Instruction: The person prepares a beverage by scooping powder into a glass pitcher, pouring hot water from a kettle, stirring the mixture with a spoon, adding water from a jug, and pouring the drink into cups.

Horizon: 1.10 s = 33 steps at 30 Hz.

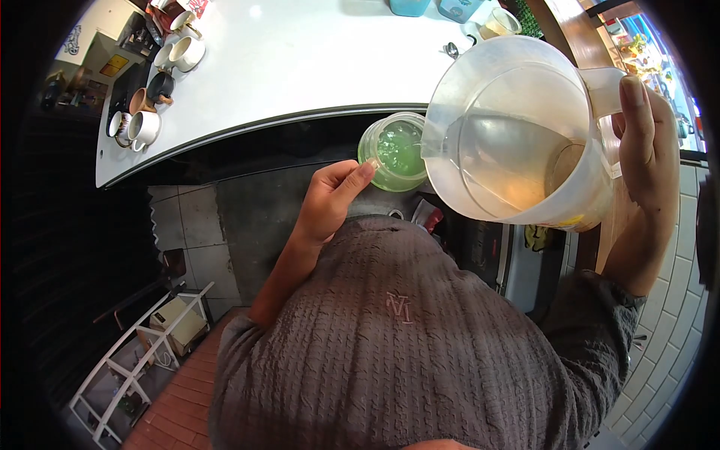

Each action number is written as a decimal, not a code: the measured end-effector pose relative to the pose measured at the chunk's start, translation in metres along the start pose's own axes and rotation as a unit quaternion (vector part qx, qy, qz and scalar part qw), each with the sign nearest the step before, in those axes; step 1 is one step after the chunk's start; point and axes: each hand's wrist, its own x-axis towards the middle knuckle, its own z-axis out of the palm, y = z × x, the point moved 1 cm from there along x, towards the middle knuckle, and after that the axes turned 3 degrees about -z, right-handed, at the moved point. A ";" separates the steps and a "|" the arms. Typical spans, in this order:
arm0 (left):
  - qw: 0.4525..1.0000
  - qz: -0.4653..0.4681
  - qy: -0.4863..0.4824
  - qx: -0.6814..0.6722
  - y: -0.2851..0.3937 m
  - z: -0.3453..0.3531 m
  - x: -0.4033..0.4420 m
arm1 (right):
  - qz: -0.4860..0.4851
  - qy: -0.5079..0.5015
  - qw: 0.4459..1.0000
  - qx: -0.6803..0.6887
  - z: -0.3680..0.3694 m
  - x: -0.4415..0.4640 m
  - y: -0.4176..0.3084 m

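My left hand (335, 196) grips a small green translucent cup (394, 182) by its near left side, thumb at the rim. Clear-looking liquid with a rippled surface shows inside it. In my right hand (646, 142) is a large clear plastic pitcher (480, 90), held by its handle and tilted to the left. Some liquid lies low in the pitcher, and its spout edge meets or overlaps the cup's right rim; I cannot tell whether they touch.
A white table (300, 56) stretches ahead. Several mugs (186, 54) line its left end. Blue containers (409, 6), a small clear cup (501, 22) and a metal spoon (451, 50) are at the far right. A white metal frame (150, 341) stands at lower left.
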 end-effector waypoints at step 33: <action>1.000 -0.009 0.011 -0.017 -0.005 0.002 0.001 | 0.008 0.029 0.999 0.031 0.002 -0.005 0.008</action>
